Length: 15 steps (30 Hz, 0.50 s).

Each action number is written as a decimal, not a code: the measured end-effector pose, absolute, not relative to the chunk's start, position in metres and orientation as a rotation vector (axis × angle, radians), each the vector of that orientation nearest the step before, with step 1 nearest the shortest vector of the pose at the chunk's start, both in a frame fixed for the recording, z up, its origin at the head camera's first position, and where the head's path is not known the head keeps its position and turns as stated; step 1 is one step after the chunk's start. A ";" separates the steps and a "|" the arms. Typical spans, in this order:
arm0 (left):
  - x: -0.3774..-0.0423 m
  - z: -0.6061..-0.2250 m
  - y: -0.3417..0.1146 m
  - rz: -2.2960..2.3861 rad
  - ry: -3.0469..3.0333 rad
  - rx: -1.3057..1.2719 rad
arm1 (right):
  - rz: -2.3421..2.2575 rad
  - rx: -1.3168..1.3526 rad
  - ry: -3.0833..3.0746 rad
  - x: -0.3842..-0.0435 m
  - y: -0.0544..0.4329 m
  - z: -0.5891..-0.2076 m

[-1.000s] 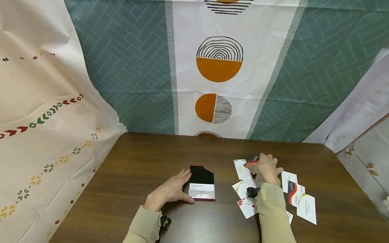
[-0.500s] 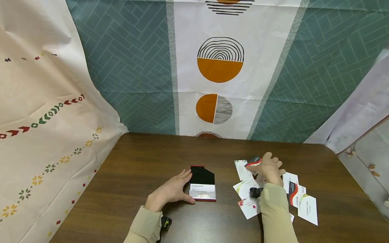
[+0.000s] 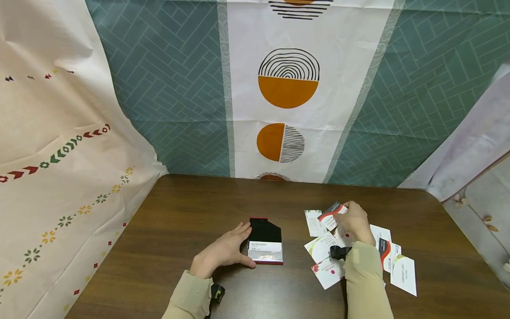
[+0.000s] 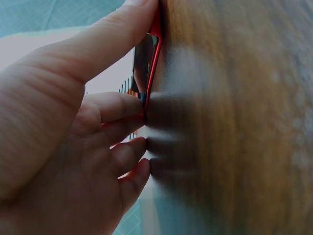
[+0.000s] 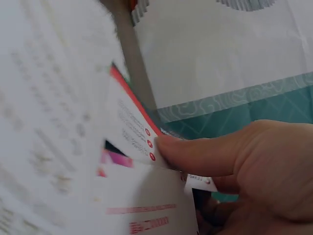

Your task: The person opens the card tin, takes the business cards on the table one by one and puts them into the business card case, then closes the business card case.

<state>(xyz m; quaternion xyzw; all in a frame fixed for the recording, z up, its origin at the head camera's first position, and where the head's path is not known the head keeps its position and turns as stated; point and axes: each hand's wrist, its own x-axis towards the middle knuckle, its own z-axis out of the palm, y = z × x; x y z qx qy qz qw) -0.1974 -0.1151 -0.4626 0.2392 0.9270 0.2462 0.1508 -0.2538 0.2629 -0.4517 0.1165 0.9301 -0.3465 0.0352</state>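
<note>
A black card case with a red edge (image 3: 268, 230) lies flat on the table, a white card (image 3: 264, 246) showing behind its clear strip. Along its left side rests my left hand (image 3: 223, 252), thumb at the near corner and fingertips by the left edge. In the left wrist view the fingertips touch down beside the case's red rim (image 4: 155, 58). My right hand (image 3: 354, 221) pinches a white business card with a black and red band (image 3: 331, 216) over the loose cards at the right. The thumb (image 5: 195, 152) lies on that card's face in the right wrist view.
Under and around my right hand lie a leaf-patterned card (image 3: 314, 223), a yellow-curved card (image 3: 320, 248) and a pink-flowered card (image 3: 327, 272). Farther right, several more cards overlap, among them a dark red-striped one (image 3: 384, 254). A patterned cloth (image 3: 191, 102) hangs behind the table.
My right hand has closed its spread fingers, and the black and red card it pinches has turned more into view. The left hand and card case have stayed in place.
</note>
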 end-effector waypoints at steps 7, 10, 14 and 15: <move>-0.199 -0.465 -0.116 0.701 2.665 0.702 | -1.226 0.355 2.924 -0.253 0.267 -0.439; -0.199 -0.465 -0.116 0.701 2.664 0.702 | -1.334 0.335 2.918 -0.254 0.268 -0.435; -0.199 -0.465 -0.115 0.699 2.662 0.696 | -1.579 0.273 2.791 -0.254 0.267 -0.433; -0.199 -0.465 -0.115 0.697 2.662 0.695 | -1.634 0.248 2.746 -0.253 0.267 -0.433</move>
